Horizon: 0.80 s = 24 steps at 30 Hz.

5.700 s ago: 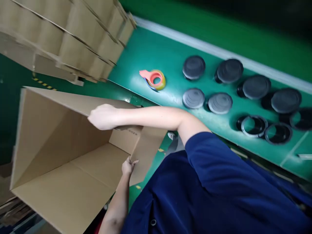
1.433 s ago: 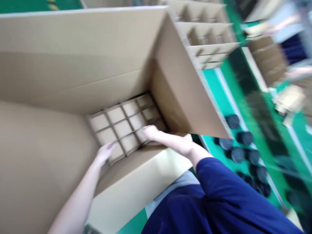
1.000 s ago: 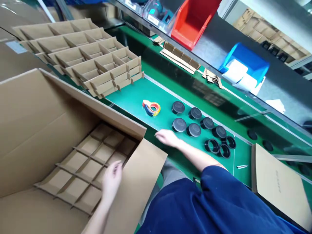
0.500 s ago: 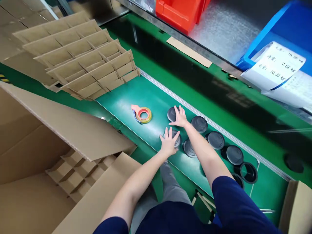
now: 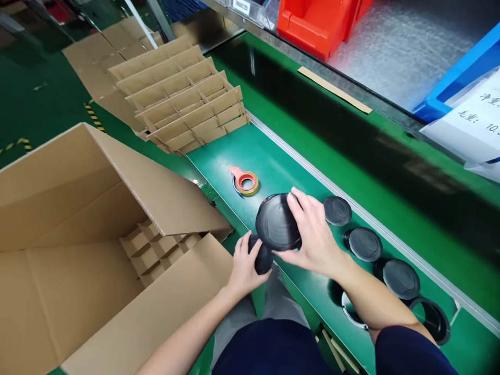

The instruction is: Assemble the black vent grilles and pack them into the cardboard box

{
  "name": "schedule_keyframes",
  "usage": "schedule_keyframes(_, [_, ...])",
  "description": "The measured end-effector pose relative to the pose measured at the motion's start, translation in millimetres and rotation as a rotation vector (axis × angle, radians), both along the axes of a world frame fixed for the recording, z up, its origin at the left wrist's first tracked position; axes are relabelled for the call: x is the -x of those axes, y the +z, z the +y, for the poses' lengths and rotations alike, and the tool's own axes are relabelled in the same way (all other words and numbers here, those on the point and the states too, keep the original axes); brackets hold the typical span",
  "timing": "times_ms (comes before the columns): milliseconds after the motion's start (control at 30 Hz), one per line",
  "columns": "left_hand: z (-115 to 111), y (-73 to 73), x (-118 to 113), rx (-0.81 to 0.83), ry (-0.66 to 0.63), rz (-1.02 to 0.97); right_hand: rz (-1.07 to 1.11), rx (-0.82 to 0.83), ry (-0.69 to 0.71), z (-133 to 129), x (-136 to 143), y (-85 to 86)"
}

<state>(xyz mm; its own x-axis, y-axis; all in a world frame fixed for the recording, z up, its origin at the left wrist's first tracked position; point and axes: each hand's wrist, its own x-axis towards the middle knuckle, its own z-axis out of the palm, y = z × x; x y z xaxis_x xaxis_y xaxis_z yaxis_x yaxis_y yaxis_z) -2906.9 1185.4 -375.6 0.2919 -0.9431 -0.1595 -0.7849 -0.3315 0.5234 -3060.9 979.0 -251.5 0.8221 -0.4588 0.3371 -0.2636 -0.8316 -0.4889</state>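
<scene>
My right hand [image 5: 314, 232] grips a round black part [image 5: 276, 223] by its rim, raised above the green table [image 5: 211, 156]. Just left of it and lower, my left hand [image 5: 247, 263] has its fingers around a second black round part [image 5: 262, 255] near the table's front edge. Black discs [image 5: 337, 210] and capped parts [image 5: 365, 244] stand in a row to the right, with an open black ring [image 5: 429, 317] at the end. A tape roll in a red-and-pink holder [image 5: 247, 183] lies left of my hands.
An open cardboard box [image 5: 86, 291] with a divider grid inside stands at left. Another cardboard divider [image 5: 187, 104] rests at the table's far left end. Red bins [image 5: 312, 26] and a blue bin [image 5: 461, 73] sit on the shelf beyond.
Both hands have closed on the black parts they were spread over and lifted them toward me. The view has shifted, showing more of the box and floor at left.
</scene>
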Motion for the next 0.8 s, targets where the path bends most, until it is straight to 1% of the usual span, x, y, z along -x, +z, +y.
schedule_keyframes(67, [33,11.1,-6,0.029,0.07,-0.032,-0.005,0.027,0.049,13,3,22.6])
schedule_keyframes(100, [47,14.9,-8,0.045,0.103,-0.049,-0.005,0.037,0.057,17,2,29.2])
schedule_keyframes(167, [67,18.9,-10,0.073,0.158,-0.081,-0.015,0.056,0.057,22,-1,34.5])
schedule_keyframes(267, [82,21.3,-8,0.07,0.203,-0.108,-0.034,0.058,0.05,23,-7,28.1])
schedule_keyframes(367, [85,30.4,2,0.045,0.204,-0.123,-0.01,0.027,0.045,26,-10,13.5])
schedule_keyframes(433, [81,43.7,9,0.031,0.159,-0.137,0.033,-0.006,0.051,30,-11,1.6])
schedule_keyframes(500, [73,60.3,13,0.001,0.079,-0.155,0.091,-0.047,0.056,33,-14,-13.4])
schedule_keyframes(567, [64,75.2,12,-0.051,-0.001,-0.166,0.159,-0.086,0.032,33,-21,-34.2])
schedule_keyframes(633, [55,83.8,8,-0.106,-0.049,-0.166,0.241,-0.119,-0.049,27,-30,-61.2])
schedule_keyframes(700, [50,83.9,6,-0.164,-0.049,-0.162,0.335,-0.153,-0.158,17,-39,-91.7])
schedule_keyframes(800, [54,72.3,8,-0.237,0.003,-0.142,0.445,-0.195,-0.253,-1,-45,-134.9])
